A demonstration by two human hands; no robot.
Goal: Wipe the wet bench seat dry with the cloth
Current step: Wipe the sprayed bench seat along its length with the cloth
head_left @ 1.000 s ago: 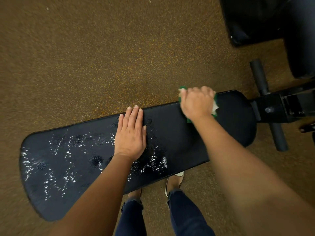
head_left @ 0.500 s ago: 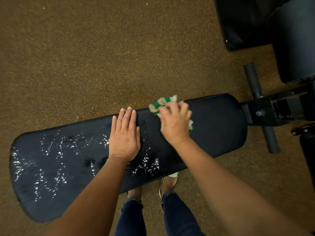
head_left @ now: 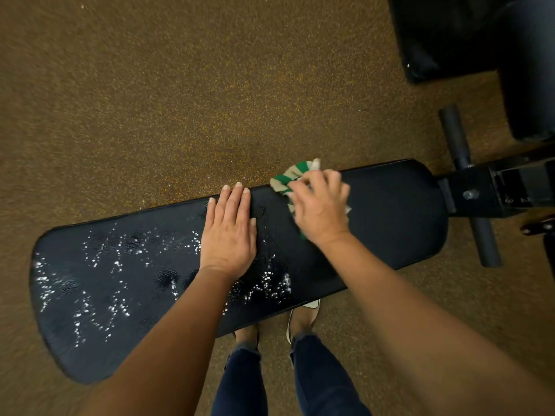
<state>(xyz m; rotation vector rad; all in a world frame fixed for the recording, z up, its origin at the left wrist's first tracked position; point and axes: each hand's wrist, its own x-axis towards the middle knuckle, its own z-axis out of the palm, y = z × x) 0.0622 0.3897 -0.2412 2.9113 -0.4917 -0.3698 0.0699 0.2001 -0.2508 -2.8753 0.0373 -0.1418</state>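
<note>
A long black padded bench seat (head_left: 399, 223) lies across the view. Water droplets (head_left: 99, 283) glisten over its left half and near its front edge. My left hand (head_left: 229, 232) rests flat on the middle of the seat, fingers straight and together. My right hand (head_left: 319, 205) grips a green and white striped cloth (head_left: 289, 175) and presses it on the seat near the far edge, just right of my left hand. Most of the cloth is hidden under the hand. The seat's right part looks dry.
The bench's black metal frame (head_left: 486, 192) and a foam roller bar (head_left: 467, 181) stick out at the right. Other black padded equipment (head_left: 450, 34) stands at the top right. Speckled brown rubber floor (head_left: 150, 100) surrounds the bench. My legs and feet (head_left: 303, 319) are just below the seat's front edge.
My right hand has slid the cloth leftward along the seat, from near the right end to close beside my left hand. The left hand has stayed flat in place.
</note>
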